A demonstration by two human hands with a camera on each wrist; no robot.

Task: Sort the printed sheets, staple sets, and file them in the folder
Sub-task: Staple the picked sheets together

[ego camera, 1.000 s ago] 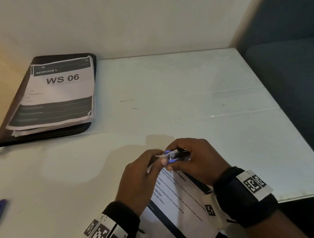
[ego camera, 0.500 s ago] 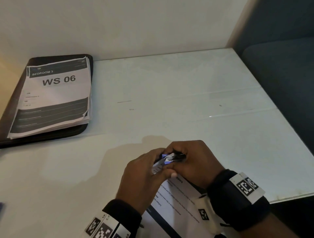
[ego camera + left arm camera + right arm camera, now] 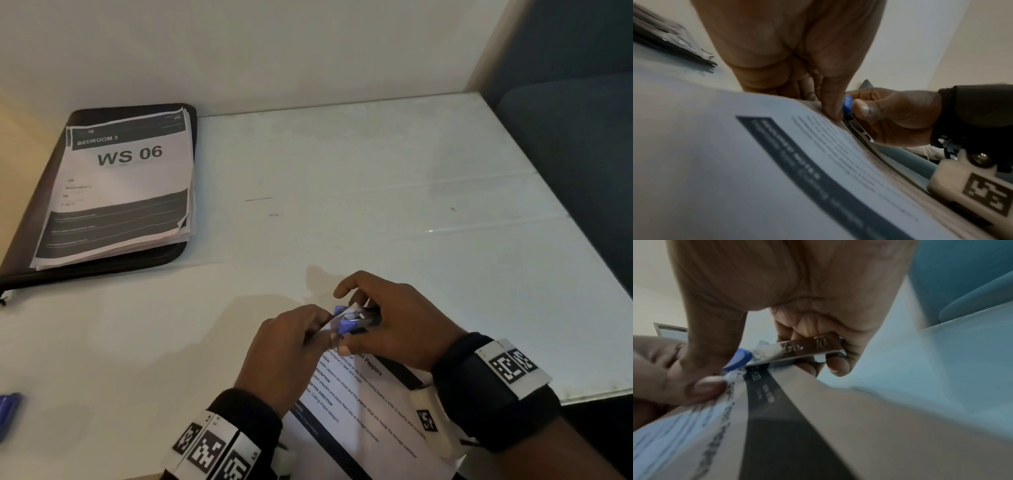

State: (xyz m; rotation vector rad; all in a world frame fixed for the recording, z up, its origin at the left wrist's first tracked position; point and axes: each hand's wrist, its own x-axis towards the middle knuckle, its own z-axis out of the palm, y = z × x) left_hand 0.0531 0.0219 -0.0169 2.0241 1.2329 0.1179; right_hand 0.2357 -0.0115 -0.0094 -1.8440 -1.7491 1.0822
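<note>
At far left we see one black folder lying flat and closed on the white table; a stack of sheets, top page headed "WS 06", rests on its cover, so we cannot tell what it holds inside. Near the front edge lies a second set of sheets, its top corner lifted off the table. We count one stapler, blue-tipped with a metal arm stamped "10", closed over that corner. Our right hand grips the stapler, fingers curled around its body and thumb beneath. Our left hand pinches the paper corner just beside the stapler's blue nose, thumb pressed on the top page. We count two hands, each wrist wearing a black band with printed markers. A blue object, cut off at the left edge and too partial to identify, lies on the table well apart from both paper sets.
</note>
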